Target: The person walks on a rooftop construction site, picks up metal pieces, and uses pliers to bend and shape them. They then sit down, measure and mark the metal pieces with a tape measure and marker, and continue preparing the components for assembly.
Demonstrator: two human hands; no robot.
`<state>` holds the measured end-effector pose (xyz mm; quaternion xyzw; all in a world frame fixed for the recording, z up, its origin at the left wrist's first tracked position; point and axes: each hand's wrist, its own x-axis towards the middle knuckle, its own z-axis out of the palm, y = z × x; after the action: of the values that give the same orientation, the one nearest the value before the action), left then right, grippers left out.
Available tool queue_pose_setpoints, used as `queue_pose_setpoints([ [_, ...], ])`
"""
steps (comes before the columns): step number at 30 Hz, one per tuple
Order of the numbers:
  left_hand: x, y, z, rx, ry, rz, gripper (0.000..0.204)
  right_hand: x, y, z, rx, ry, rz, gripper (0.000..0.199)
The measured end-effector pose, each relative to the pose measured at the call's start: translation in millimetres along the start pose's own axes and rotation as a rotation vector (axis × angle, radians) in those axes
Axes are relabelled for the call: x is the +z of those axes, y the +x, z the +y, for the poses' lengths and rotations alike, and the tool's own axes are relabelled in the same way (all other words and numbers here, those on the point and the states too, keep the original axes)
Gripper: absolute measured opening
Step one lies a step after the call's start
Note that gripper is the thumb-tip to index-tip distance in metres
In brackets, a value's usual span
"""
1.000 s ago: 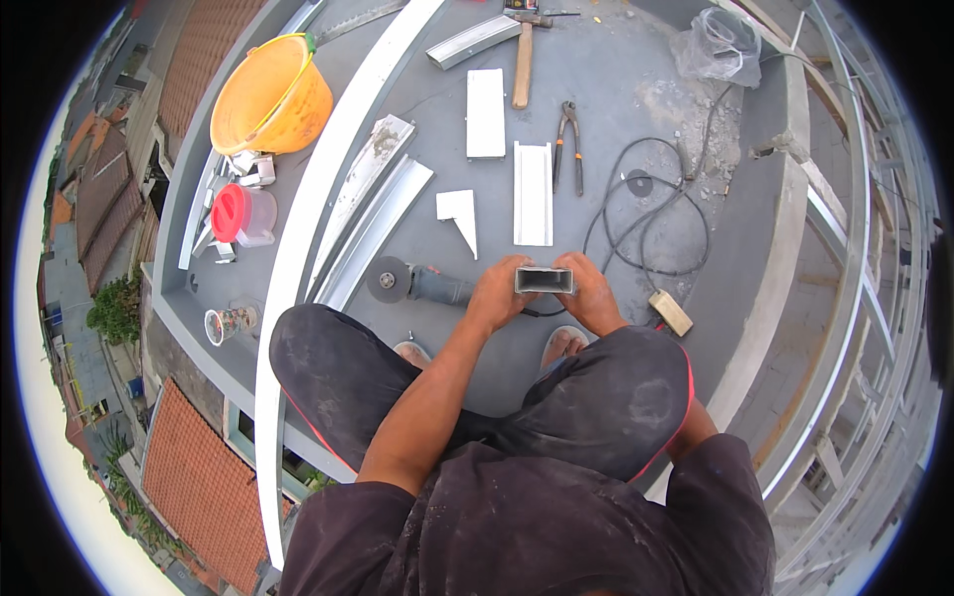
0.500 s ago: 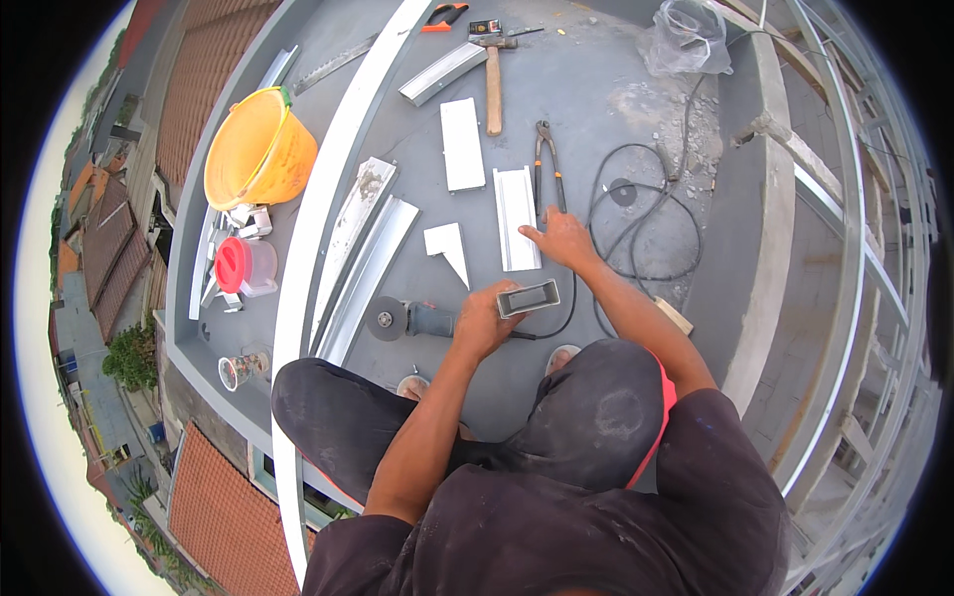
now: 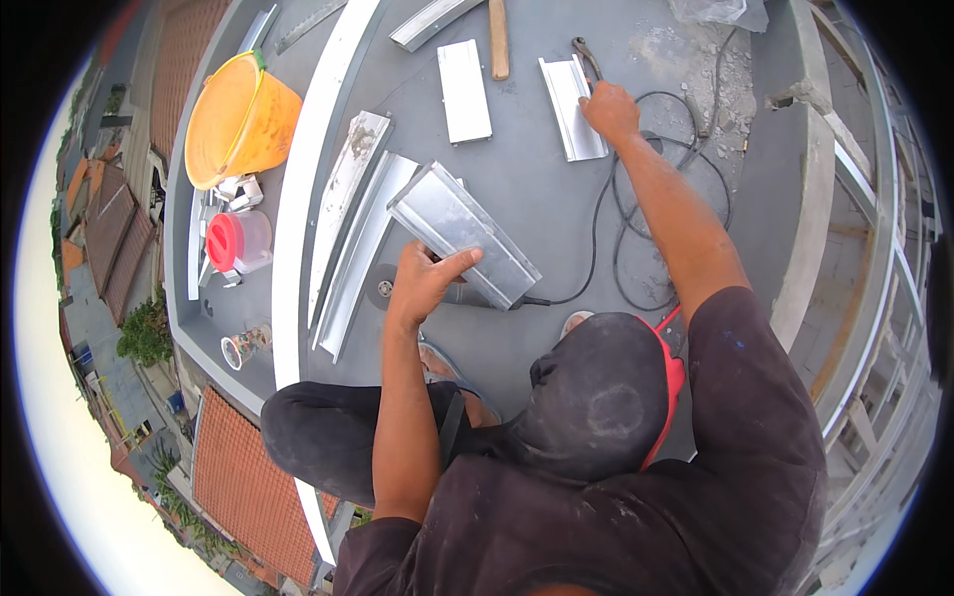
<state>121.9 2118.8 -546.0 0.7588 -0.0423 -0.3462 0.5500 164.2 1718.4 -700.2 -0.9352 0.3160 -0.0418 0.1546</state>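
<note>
While the left hand holds the silver bar right of the bucket, the right hand touches a white bar farther right of it — can't tell if gripped — and the bars aren't joined.

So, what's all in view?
Held channel: one, silvery, centre
Short channel: one, silvery, top
Other profiles: two, silvery, top
Long channels: two, silvery, left
Beam: one, white, left
Bucket: one, orange, left
Tub: one, red-lidded, left
Offcuts: several, silvery, left
Cup: one, clear, left
Grinder: one, dark, centre
Cable: one, black, right
Pincers: one, dark, top
Handle: one, brown, top
Bag: one, clear, top
Trouser legs: two, black, bottom
Left hand: one, bare, centre
Right hand: one, bare, top
</note>
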Motion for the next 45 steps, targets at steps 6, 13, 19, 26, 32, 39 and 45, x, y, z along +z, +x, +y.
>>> queue_pose_setpoints([
  [6, 39, 90, -28, -0.225, -0.013, -0.425, 0.075, -53, -46, -27, 0.098, 0.276, -0.046, 0.051],
  [13, 71, 163, -62, -0.354, 0.107, -0.701, 0.081, -1, -204, -5, 0.147, 0.606, -0.556, 0.064],
  [19, 71, 170, -63, -0.343, 0.359, -0.624, 0.076, 36, -219, -14, 0.294, 0.705, -0.559, 0.060],
  [26, 85, 164, -56, -0.059, 0.921, -0.374, 0.083, 39, -226, -35, 0.403, 0.749, -0.465, 0.049],
  [32, 128, 106, -51, 0.132, 0.927, 0.060, 0.086, 19, -227, -19, 0.348, 0.641, -0.500, 0.043],
  [39, 152, 85, -82, 0.200, 1.020, 0.183, 0.104, -1, -268, 25, 0.317, 0.719, -0.368, 0.042],
  [45, 136, 102, -58, 0.044, 1.031, -0.019, 0.101, -32, -311, -1, -0.064, 0.398, -0.306, 0.043],
])
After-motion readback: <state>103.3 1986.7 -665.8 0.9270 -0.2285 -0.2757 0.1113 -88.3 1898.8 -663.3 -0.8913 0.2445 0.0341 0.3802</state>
